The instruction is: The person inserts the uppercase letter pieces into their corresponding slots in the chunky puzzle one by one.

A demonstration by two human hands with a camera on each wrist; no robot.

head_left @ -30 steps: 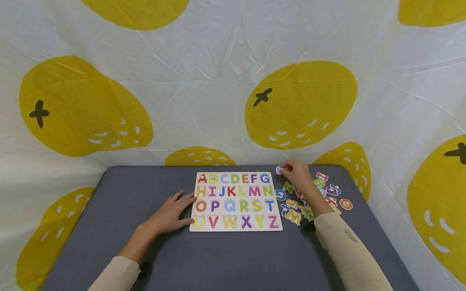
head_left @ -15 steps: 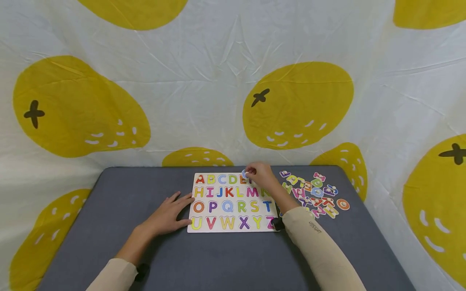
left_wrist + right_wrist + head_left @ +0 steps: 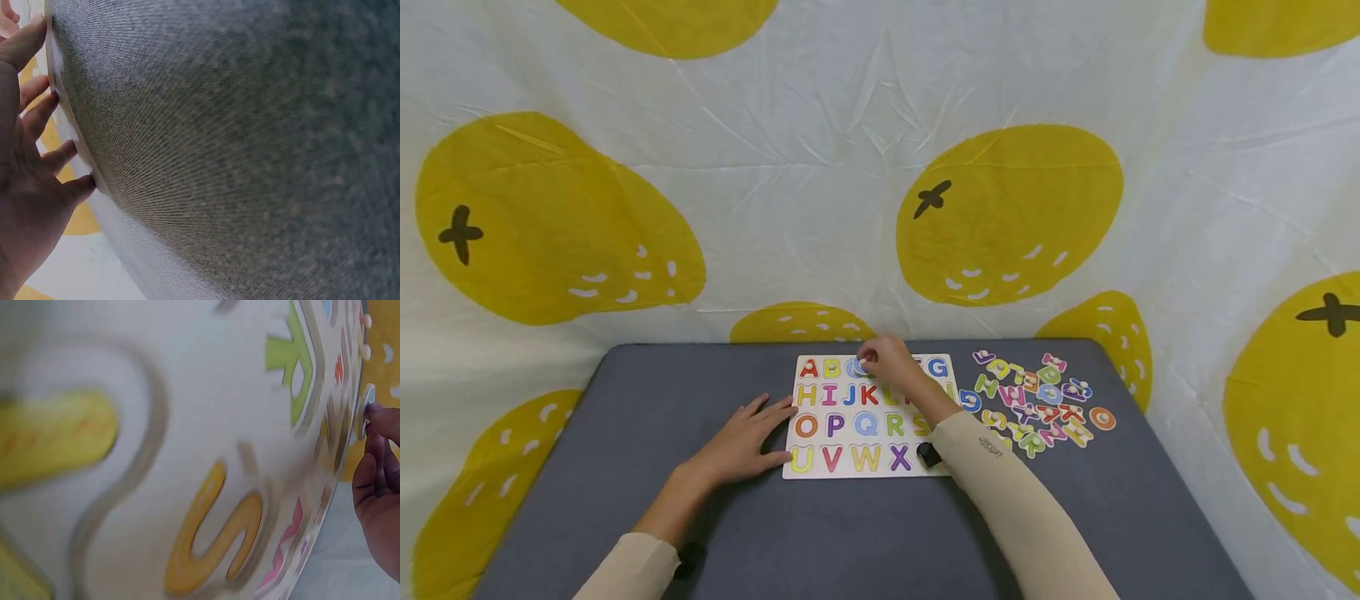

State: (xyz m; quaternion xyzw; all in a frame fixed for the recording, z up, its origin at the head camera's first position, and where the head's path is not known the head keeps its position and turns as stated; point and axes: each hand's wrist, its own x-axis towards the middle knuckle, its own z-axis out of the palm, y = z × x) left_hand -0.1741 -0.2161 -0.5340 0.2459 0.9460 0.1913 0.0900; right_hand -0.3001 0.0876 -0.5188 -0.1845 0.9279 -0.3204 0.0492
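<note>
Above the top row of the white alphabet puzzle board (image 3: 850, 441), my right hand (image 3: 889, 367) pinches a light blue letter piece, seemingly a C (image 3: 852, 367), by its knob. The piece is at the board's C place; in the right wrist view the letter piece (image 3: 369, 400) stands tilted, seen nearly edge-on. The A piece (image 3: 808, 368) and B piece (image 3: 831, 367) lie in their places with knobs up. My left hand (image 3: 741, 442) rests at the board's left edge, fingers spread, fingertips touching the edge in the left wrist view. My right hand and forearm hide some letters.
Right of the board lies a loose pile of letter pieces (image 3: 1048, 392), some overlapping. An orange O piece (image 3: 1102, 418) lies at the pile's right side. The dark grey table (image 3: 820, 533) ends at a white curtain (image 3: 805, 208) with yellow fruit prints.
My right hand has carried the light blue piece leftward from beyond the board's top right corner, over the top row, to the C place. The left hand has stayed at the board's edge.
</note>
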